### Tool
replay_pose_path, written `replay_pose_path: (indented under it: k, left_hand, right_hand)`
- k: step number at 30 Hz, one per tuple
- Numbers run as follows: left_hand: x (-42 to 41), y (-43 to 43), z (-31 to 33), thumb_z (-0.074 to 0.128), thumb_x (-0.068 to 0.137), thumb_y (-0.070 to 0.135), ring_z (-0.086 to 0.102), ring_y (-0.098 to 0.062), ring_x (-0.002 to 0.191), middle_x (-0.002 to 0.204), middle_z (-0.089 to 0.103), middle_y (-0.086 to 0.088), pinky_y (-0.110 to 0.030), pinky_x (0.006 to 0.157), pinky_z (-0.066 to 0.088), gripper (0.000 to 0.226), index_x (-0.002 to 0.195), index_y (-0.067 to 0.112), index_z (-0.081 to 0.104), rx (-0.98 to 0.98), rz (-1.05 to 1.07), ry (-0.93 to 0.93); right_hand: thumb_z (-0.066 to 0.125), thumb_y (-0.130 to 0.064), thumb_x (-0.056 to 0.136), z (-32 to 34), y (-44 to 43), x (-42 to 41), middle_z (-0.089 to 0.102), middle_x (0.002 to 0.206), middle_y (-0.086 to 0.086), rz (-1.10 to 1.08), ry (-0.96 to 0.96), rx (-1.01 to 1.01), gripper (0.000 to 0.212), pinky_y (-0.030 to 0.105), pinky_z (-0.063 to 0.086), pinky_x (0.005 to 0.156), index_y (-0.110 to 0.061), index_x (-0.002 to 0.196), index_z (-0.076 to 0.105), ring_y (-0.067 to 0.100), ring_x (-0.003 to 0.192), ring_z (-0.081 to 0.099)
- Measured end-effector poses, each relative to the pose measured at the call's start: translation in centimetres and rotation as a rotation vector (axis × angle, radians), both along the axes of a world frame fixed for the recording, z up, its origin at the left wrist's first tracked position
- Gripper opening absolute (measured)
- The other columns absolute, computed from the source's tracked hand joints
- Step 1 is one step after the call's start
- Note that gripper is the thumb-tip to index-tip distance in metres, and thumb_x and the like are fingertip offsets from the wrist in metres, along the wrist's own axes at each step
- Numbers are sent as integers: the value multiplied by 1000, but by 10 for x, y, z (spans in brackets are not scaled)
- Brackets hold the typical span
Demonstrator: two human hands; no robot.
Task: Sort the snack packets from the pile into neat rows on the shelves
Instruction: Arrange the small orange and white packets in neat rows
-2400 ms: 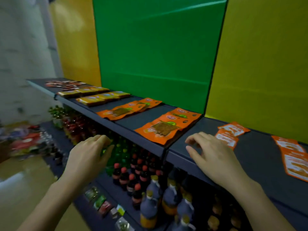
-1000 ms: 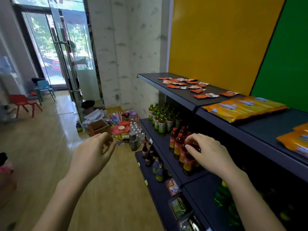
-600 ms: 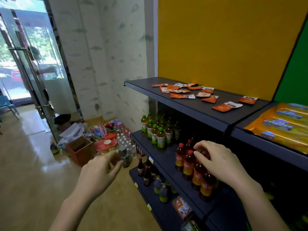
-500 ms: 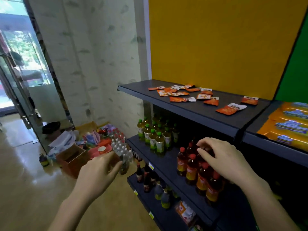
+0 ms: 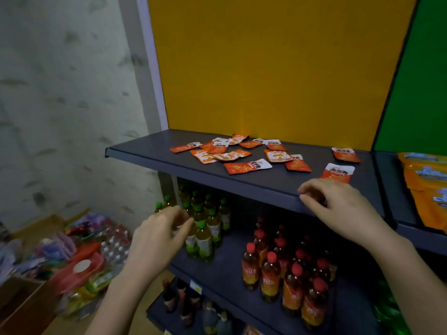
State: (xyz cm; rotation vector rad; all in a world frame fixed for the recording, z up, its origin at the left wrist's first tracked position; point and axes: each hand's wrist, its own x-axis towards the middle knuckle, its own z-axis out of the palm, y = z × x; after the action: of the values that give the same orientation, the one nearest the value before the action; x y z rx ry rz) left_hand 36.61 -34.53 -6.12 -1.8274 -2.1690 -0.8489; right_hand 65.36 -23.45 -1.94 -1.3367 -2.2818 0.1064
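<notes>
Snack packets (image 5: 246,166) are scattered on the top shelf (image 5: 150,151), at eleven o'clock from the right hand (image 5: 338,209), held loosely curled and empty at the shelf edge. The left hand (image 5: 157,238) is held relaxed and empty at seven o'clock.

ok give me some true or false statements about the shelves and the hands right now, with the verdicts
1. The small orange packets lie scattered on the top shelf, not in rows. True.
2. The left hand holds a packet. False: it holds nothing and hovers in front of the green-capped bottles.
3. The red-capped bottles stand on the shelf below the packets. True.
4. The panel behind the scattered packets is green. False: it is the yellow panel; the green panel is further right.
5. The right hand is at the top shelf's front edge. True.
</notes>
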Motion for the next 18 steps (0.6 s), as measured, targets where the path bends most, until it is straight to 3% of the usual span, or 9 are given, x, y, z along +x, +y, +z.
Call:
replay_pose_path:
  k: [6,14,18]
  left_hand:
    - [-26,99,20,53,90,36,60,-17,85,84,57,10,-28,65,39,16,89,21,60,99,-83,24]
    - [-30,223,49,50,91,35,60,-21,92,98,66,0,-30,66,38,21,94,17,63,133,-224,-19]
    - [-24,277,56,51,90,43,56,-27,104,111,64,-8,-32,74,37,37,104,10,61,-59,-246,56]
  right_hand:
    - [51,-32,92,13,72,-25,62,97,-7,-109,27,66,15,35,47,74,-28,101,62,13,87,54]
    - [48,-38,92,34,157,-64,63,117,1,-279,-114,-27,28,38,49,85,-25,111,63,24,106,57]
    - [41,-49,93,36,187,-83,62,117,6,-355,-238,-155,40,35,43,79,-21,111,64,28,107,56]
